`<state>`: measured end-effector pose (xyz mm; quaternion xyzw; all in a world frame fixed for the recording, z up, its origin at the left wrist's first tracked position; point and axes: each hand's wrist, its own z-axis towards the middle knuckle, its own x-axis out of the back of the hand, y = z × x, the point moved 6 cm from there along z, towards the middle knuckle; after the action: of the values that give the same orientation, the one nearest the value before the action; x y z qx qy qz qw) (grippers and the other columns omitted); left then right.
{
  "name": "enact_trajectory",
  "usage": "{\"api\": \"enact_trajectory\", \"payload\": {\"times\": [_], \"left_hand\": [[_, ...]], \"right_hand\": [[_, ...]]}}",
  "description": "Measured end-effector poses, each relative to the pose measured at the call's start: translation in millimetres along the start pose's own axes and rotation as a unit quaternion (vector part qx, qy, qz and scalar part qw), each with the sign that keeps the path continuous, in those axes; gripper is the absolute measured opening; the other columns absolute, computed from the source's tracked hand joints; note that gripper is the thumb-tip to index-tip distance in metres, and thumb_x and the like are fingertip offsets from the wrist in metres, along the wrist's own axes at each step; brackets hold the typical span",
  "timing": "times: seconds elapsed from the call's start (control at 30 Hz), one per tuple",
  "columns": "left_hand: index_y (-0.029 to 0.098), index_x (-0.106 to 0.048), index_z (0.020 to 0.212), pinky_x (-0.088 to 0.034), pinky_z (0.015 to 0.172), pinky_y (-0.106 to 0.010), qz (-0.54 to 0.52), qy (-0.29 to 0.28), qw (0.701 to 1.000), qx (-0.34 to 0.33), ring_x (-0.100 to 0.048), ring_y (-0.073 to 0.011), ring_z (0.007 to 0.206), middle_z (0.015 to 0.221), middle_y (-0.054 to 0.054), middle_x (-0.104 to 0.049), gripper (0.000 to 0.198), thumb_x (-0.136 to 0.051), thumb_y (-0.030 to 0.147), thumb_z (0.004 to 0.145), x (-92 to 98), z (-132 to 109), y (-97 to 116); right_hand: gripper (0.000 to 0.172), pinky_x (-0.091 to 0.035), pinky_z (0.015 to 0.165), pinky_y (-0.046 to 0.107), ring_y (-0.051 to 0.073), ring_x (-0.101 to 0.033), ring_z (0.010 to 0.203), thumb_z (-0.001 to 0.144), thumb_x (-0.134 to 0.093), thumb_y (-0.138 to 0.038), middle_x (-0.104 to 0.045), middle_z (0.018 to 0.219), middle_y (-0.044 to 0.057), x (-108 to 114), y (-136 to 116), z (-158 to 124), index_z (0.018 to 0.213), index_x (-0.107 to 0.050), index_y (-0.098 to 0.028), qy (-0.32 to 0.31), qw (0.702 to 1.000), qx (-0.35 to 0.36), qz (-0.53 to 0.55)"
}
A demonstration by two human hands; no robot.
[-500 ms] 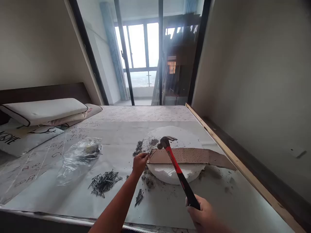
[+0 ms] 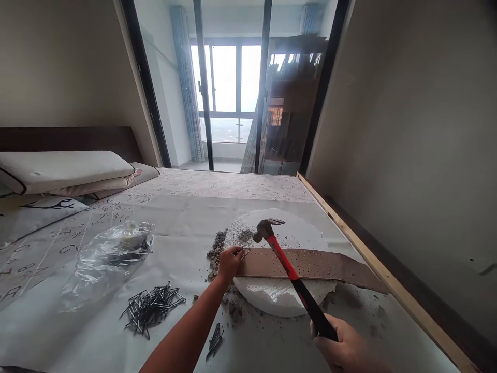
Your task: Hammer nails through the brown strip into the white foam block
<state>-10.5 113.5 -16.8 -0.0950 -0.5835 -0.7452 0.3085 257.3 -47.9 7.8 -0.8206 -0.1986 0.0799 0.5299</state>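
My right hand (image 2: 338, 339) is wrapped round the black lower handle of a claw hammer (image 2: 286, 265). The hammer's head is raised over the left part of a brown strip (image 2: 310, 265) dotted with rows of small holes or points. At the strip's left end my left hand (image 2: 230, 262) is closed in a pinch on a thin nail (image 2: 246, 254), whose tip I cannot make out. Beneath the strip lies a round white slab (image 2: 272, 300) with a rough surface and crumbled edges.
A heap of nails (image 2: 152, 309) and a smaller bunch of nails (image 2: 215, 340) lie on the pale sheet. Grey rubble (image 2: 215, 254) borders the slab. A clear plastic bag (image 2: 112, 254) and pillows (image 2: 66, 171) are leftward; a wooden rail (image 2: 361, 243) runs along the right.
The view has shifted a little, so the slab, strip and nails sit lower in the picture. Both hands keep their hold, and the hammer stays raised over the strip.
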Motion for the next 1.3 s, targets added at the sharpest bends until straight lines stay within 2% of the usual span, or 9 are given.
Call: {"api": "enact_trajectory", "payload": {"times": [0.27,0.43,0.7,0.8,0.9,1.1,1.3], "left_hand": [[0.019,-0.073,0.083,-0.049,0.078,-0.031,0.008,0.007,1.000,-0.029,-0.066,-0.0194,0.083,0.088,-0.006,-0.073,0.022,-0.056,0.030,0.076,-1.3,0,-3],[0.019,-0.073,0.081,-0.050,0.075,-0.032,0.003,0.001,0.998,-0.067,-0.066,-0.0200,0.080,0.086,-0.008,-0.073,0.021,-0.055,0.029,0.078,-5.8,-2,2],[0.020,-0.071,0.078,-0.049,0.073,-0.029,0.003,0.034,0.995,-0.097,-0.064,-0.0178,0.077,0.082,-0.006,-0.071,0.019,-0.054,0.027,0.079,-6.6,-7,0],[0.019,-0.070,0.075,-0.047,0.069,-0.026,0.000,0.039,0.994,-0.106,-0.062,-0.0158,0.073,0.078,-0.005,-0.068,0.019,-0.053,0.025,0.080,-6.2,-8,0],[0.018,-0.069,0.073,-0.046,0.067,-0.026,0.004,0.037,0.995,-0.097,-0.061,-0.0153,0.071,0.076,-0.005,-0.066,0.018,-0.053,0.024,0.080,-6.8,-9,-2],[0.018,-0.067,0.072,-0.044,0.071,-0.025,-0.003,0.011,0.996,-0.086,-0.060,-0.0153,0.074,0.076,-0.005,-0.065,0.018,-0.052,0.022,0.081,-10.3,-10,-4],[0.018,-0.064,0.069,-0.043,0.068,-0.025,0.004,0.021,0.997,-0.076,-0.058,-0.0153,0.072,0.074,-0.005,-0.063,0.017,-0.051,0.019,0.080,-8.2,-12,-7]], "right_hand": [[0.010,-0.019,0.039,0.019,0.003,-0.023,0.035,0.068,-0.048,-0.026,-0.027,0.045,-0.011,2,-4,1,0.070,-0.041,-0.021,0.009,0.999,0.032,-0.036],[0.005,-0.019,0.039,0.020,0.004,-0.024,0.034,0.071,-0.045,-0.021,-0.027,0.045,-0.011,5,-7,11,0.070,-0.040,-0.021,-0.004,0.995,0.015,-0.095],[0.006,-0.020,0.036,0.019,0.003,-0.022,0.031,0.070,-0.042,-0.016,-0.025,0.042,-0.012,5,-36,24,0.074,-0.043,-0.020,-0.002,0.986,0.013,-0.164],[0.012,-0.020,0.033,0.018,0.005,-0.023,0.029,0.068,-0.041,-0.014,-0.024,0.041,-0.013,3,-43,30,0.077,-0.042,-0.021,0.023,0.983,-0.015,-0.182],[0.011,-0.019,0.029,0.019,0.006,-0.023,0.027,0.066,-0.041,-0.013,-0.023,0.040,-0.012,-1,-43,34,0.072,-0.038,-0.022,0.004,0.979,-0.057,-0.197],[0.008,-0.019,0.035,0.019,0.005,-0.024,0.031,0.068,-0.042,-0.015,-0.027,0.042,-0.011,9,-52,37,0.072,-0.042,-0.022,0.049,0.980,0.028,-0.192],[0.009,-0.019,0.040,0.022,0.006,-0.024,0.038,0.065,-0.045,-0.015,-0.028,0.046,-0.009,1,-47,35,0.062,-0.039,-0.021,0.036,0.976,0.026,-0.215]]}}
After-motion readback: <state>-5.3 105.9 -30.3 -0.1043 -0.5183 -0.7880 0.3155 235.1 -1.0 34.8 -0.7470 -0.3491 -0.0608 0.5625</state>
